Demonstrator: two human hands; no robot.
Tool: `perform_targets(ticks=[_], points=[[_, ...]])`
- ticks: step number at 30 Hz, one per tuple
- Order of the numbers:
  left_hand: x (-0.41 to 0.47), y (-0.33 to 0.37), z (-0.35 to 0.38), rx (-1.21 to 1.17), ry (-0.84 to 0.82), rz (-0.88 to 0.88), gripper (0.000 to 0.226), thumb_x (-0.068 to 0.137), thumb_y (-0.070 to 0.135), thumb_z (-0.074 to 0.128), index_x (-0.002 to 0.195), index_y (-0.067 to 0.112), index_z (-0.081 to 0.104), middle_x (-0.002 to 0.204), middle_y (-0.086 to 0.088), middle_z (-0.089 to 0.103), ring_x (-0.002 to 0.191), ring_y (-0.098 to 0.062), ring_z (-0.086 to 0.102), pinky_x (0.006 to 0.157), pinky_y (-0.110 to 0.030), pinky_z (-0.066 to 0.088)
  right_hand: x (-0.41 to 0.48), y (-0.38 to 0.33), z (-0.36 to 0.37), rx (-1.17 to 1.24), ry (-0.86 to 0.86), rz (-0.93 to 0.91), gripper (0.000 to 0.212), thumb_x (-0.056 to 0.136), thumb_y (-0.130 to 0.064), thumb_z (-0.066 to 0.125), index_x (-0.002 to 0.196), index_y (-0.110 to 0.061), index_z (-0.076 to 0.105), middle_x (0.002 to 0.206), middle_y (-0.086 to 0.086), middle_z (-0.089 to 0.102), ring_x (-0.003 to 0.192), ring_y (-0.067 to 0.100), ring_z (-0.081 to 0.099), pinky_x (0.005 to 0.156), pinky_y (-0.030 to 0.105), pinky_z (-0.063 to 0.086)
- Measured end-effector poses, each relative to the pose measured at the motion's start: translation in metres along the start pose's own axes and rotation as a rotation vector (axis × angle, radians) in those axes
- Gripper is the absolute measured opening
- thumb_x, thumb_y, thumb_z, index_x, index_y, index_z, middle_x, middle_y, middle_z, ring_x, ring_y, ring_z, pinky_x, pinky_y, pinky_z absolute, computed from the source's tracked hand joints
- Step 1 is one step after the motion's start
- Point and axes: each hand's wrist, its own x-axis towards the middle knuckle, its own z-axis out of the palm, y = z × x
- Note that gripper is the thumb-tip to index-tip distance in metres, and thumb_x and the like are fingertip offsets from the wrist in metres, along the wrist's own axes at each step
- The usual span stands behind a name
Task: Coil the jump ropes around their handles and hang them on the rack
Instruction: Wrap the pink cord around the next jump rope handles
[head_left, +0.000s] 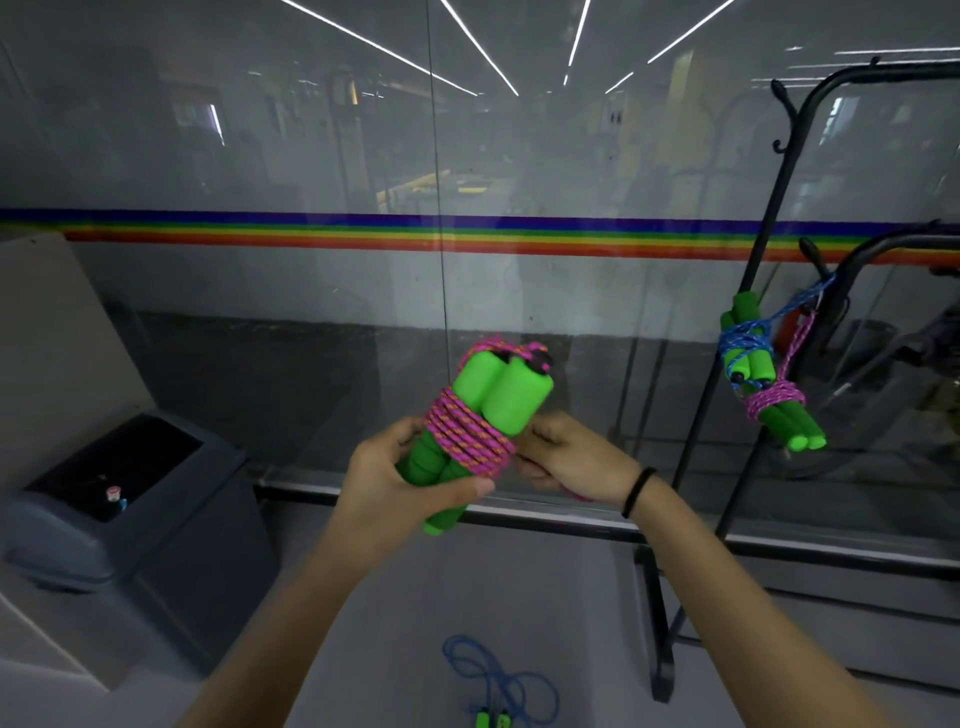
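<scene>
My left hand (400, 478) grips a pair of green foam handles (493, 395) held side by side, with pink-and-orange rope (467, 431) coiled tightly around their middle. Just to the right of the coil, my right hand (566, 457) pinches the loose end of that rope. On the black rack (748, 270) at the right hang two coiled ropes: one with blue rope (745, 340) and below it one with pink rope (776, 397), both on green handles. An uncoiled blue jump rope (498, 680) with green handles lies on the floor below.
A dark grey waste bin (130, 514) stands at the left by a beige panel. A glass wall with a rainbow stripe (363, 234) runs straight ahead. The rack's black base (660, 649) rests on the floor to the right of the blue rope.
</scene>
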Motion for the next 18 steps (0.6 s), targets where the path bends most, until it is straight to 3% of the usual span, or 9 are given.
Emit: perform_targets(ticks=[4,7,10,12,14,18], points=[[0.007,0.002,0.002,0.009,0.122,-0.068,0.071,0.036,0.038,0.090,0.095,0.017,0.054,0.069,0.003,0.071,0.060,-0.003,0.066,0.055,-0.019,0.052,-0.004,-0.005,-0.001,-0.257,0.004,-0.014,0.031,0.098,-0.020,0.039,0.074,-0.021,0.059,0.050,-0.011,0.042,0.039,-0.001,0.041,0.047,0.008,0.032],[0.012,0.005,0.006,0.014,0.191,-0.101,0.073,0.048,0.031,0.089,0.106,0.015,0.048,0.078,0.000,0.066,0.059,0.002,0.064,0.053,-0.014,0.051,-0.007,-0.009,0.003,-0.486,-0.014,-0.015,0.026,0.098,-0.021,0.040,0.097,-0.013,0.065,0.062,-0.005,0.054,0.051,-0.003,0.049,0.055,0.009,0.037],[0.016,0.004,0.006,0.025,0.193,-0.138,0.084,0.042,0.045,0.089,0.110,0.023,0.047,0.088,-0.005,0.068,0.073,-0.011,0.069,0.065,-0.027,0.056,-0.014,-0.014,0.004,-0.677,-0.038,-0.044,0.027,0.098,-0.022,0.038,0.104,-0.007,0.060,0.082,0.011,0.061,0.068,0.015,0.051,0.068,0.031,0.042],[0.017,0.002,0.006,0.024,0.178,-0.145,0.086,0.036,0.053,0.086,0.109,0.029,0.048,0.089,-0.007,0.070,0.077,-0.018,0.070,0.069,-0.036,0.058,-0.019,-0.019,0.004,-0.724,-0.038,-0.075,0.026,0.098,-0.020,0.038,0.101,-0.003,0.057,0.079,0.011,0.057,0.067,0.019,0.048,0.065,0.035,0.039],[0.017,0.002,0.007,0.047,0.165,-0.143,0.085,0.035,0.053,0.085,0.108,0.030,0.048,0.087,-0.006,0.071,0.075,-0.017,0.071,0.067,-0.034,0.058,-0.024,-0.026,0.004,-0.747,-0.021,-0.111,0.024,0.097,-0.017,0.039,0.100,-0.002,0.057,0.075,0.009,0.055,0.064,0.018,0.045,0.059,0.032,0.033],[0.016,0.003,0.010,0.170,0.166,-0.111,0.071,0.049,0.036,0.090,0.107,0.030,0.050,0.079,-0.006,0.070,0.071,-0.018,0.069,0.063,-0.032,0.055,-0.029,-0.036,0.004,-0.740,0.081,-0.199,0.023,0.094,-0.019,0.047,0.110,-0.014,0.063,0.081,0.007,0.065,0.065,0.015,0.049,0.061,0.026,0.036]])
